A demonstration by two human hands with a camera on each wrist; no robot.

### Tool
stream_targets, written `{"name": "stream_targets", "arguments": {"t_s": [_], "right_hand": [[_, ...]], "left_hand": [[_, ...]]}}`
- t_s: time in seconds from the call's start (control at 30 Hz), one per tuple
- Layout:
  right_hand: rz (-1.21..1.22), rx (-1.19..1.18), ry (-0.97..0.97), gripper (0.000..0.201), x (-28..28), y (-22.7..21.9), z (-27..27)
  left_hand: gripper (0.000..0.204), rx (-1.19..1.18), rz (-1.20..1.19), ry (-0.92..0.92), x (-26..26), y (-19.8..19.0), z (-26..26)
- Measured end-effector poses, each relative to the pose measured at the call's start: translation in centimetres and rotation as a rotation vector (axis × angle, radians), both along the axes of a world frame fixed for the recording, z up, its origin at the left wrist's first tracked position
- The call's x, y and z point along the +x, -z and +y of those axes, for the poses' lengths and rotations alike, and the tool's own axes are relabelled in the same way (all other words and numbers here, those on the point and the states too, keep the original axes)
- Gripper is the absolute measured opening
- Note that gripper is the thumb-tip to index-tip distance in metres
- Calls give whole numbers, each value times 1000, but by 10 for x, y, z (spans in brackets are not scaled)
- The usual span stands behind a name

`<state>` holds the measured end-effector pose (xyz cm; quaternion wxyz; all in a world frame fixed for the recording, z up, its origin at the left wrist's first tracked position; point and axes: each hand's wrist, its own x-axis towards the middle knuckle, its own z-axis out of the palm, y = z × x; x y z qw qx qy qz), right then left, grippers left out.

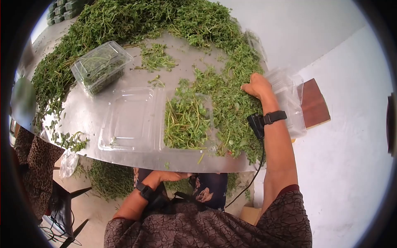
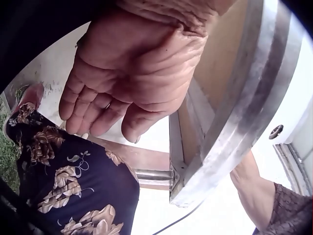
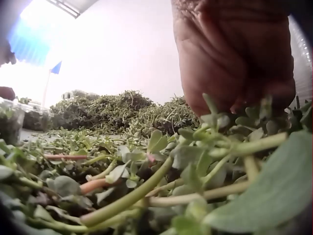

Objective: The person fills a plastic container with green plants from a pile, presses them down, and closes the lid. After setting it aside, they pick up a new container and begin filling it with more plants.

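Observation:
My right hand (image 1: 259, 86) is at the right side of a spread of leafy purslane (image 1: 237, 103), fingers curled down into the stems. In the right wrist view leaves hide the fingertips of that hand (image 3: 234, 63). My left hand (image 1: 173, 176) hangs below the table edge over my lap, palm showing and fingers loosely bent, holding nothing in the left wrist view. Between the hands lies an opened clear plastic clamshell box (image 1: 159, 120); its right half holds purslane stems (image 1: 186, 122), while the left half is the flat lid.
A closed clamshell box (image 1: 101, 68) full of greens stands at the left. Heaped purslane (image 1: 136, 20) lines the far side of the metal table (image 1: 87, 113). Stacked clear boxes (image 1: 285, 99) are right of my right forearm, near a reddish-brown board (image 1: 315, 103). Packed boxes (image 1: 62, 10) sit far left.

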<state>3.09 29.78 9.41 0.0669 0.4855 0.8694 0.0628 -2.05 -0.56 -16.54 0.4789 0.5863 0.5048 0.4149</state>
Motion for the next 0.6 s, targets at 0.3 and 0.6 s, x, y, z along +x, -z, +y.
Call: {"name": "stream_targets", "arguments": {"t_s": [0.3, 0.6], "right_hand": [[588, -128, -199, 25, 32, -21, -25], [633, -287, -100, 32, 64, -21, -81]], "left_hand": [[39, -125, 18, 102, 11, 26, 11], [38, -337, 49, 147, 10, 24, 15]]}}
